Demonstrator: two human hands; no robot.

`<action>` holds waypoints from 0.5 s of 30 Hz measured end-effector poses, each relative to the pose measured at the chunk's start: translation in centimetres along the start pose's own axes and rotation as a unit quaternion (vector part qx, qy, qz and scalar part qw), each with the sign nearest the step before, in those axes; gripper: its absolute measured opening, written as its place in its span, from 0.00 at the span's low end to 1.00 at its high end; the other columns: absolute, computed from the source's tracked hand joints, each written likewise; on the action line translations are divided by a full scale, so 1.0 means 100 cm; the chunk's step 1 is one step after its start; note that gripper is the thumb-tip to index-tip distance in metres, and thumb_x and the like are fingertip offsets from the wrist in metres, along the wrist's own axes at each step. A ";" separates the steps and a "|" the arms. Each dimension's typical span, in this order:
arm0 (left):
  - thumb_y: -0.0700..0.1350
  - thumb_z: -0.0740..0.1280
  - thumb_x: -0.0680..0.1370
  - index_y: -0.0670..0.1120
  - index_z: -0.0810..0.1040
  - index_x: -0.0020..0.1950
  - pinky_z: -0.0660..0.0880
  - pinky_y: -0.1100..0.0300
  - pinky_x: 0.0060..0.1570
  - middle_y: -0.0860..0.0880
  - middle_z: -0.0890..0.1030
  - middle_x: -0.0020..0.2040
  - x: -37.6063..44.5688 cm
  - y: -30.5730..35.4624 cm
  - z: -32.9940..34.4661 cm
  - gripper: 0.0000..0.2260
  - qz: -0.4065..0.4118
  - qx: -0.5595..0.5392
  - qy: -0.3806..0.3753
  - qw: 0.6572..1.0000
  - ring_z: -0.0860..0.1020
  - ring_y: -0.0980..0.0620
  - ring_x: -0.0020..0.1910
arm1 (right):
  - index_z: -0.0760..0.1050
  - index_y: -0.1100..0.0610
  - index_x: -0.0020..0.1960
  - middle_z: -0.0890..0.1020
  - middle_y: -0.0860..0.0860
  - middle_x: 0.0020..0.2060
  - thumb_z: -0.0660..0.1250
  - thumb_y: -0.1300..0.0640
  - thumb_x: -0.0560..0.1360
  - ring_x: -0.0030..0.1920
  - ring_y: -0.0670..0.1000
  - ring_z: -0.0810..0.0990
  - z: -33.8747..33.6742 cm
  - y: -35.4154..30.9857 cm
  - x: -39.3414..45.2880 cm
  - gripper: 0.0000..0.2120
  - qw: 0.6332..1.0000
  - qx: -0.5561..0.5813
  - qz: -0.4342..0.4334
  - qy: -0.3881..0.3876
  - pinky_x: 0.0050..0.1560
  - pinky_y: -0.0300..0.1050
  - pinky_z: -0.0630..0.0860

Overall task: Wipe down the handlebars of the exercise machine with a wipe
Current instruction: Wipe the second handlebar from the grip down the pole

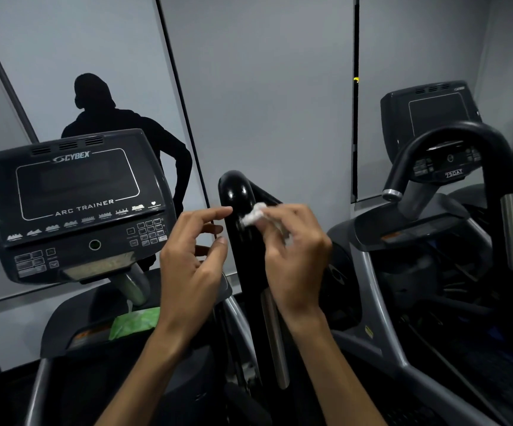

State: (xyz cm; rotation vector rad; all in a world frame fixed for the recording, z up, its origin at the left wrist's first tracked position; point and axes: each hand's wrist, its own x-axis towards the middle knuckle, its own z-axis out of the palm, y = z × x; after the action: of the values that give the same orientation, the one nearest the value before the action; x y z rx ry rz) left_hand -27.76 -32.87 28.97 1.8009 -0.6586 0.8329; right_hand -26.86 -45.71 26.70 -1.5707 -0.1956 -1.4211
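**Wipe pressed to the top of the handlebar**

The right hand (292, 241) pinches a bunched white wipe (253, 215) in its curled fingers (275, 218), with the wad jutting past the fingertips toward the left of the frame. Held that way, the cloth rather than the skin meets the glossy black handlebar (236, 210) just right of frame centre; the wipe touches the bar's right face, a little below its rounded top. The left hand (192, 256) grasps nothing: its fingers are loosely curled, the forefinger tip at the bar's left edge, probably to steady it, though contact is hard to confirm.

Further out, the console (76, 204) fills the middle left. Below it, at lower left, a green wipe pack (135, 322) sits on the machine's tray, likely kept there within reach. A second machine (452, 167) stands at right.
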 end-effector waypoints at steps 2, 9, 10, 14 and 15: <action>0.32 0.68 0.77 0.52 0.80 0.60 0.77 0.65 0.42 0.56 0.78 0.56 -0.001 0.002 0.001 0.18 0.010 0.011 -0.003 1.000 0.79 0.54 0.56 | 0.86 0.56 0.50 0.82 0.49 0.45 0.75 0.63 0.75 0.46 0.42 0.80 0.008 -0.006 0.010 0.05 0.999 0.031 0.030 -0.007 0.47 0.26 0.73; 0.38 0.68 0.76 0.51 0.77 0.64 0.78 0.64 0.45 0.57 0.77 0.60 -0.004 -0.003 -0.002 0.18 0.026 0.025 -0.017 0.999 0.77 0.55 0.59 | 0.85 0.56 0.50 0.83 0.48 0.47 0.76 0.62 0.75 0.50 0.49 0.82 -0.008 0.004 -0.027 0.05 0.992 0.096 0.082 -0.026 0.48 0.39 0.78; 0.37 0.68 0.76 0.50 0.77 0.64 0.77 0.67 0.46 0.57 0.77 0.60 -0.004 -0.003 -0.002 0.18 0.028 0.027 -0.020 0.999 0.77 0.55 0.60 | 0.85 0.55 0.49 0.83 0.48 0.46 0.76 0.61 0.75 0.49 0.49 0.82 -0.006 0.008 -0.022 0.04 0.987 0.110 0.120 -0.017 0.48 0.44 0.79; 0.37 0.68 0.76 0.50 0.78 0.63 0.76 0.68 0.47 0.56 0.78 0.59 -0.002 -0.001 -0.001 0.17 0.032 0.033 -0.014 0.999 0.77 0.56 0.60 | 0.85 0.50 0.47 0.84 0.45 0.44 0.77 0.58 0.74 0.45 0.47 0.83 0.011 0.005 0.015 0.04 0.975 0.148 0.168 -0.004 0.47 0.47 0.81; 0.35 0.68 0.76 0.50 0.78 0.63 0.77 0.66 0.47 0.56 0.78 0.59 -0.002 -0.002 0.000 0.17 0.033 0.033 -0.010 0.999 0.77 0.56 0.60 | 0.86 0.51 0.47 0.84 0.46 0.44 0.77 0.59 0.74 0.45 0.46 0.83 0.013 0.001 0.020 0.04 0.979 0.145 0.146 -0.007 0.48 0.44 0.80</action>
State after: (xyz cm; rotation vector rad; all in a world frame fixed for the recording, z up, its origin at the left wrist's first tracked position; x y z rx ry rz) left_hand -27.73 -32.78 28.73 1.8584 -0.7137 0.8910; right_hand -25.29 -45.73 28.54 -1.3093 -0.1650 -1.0993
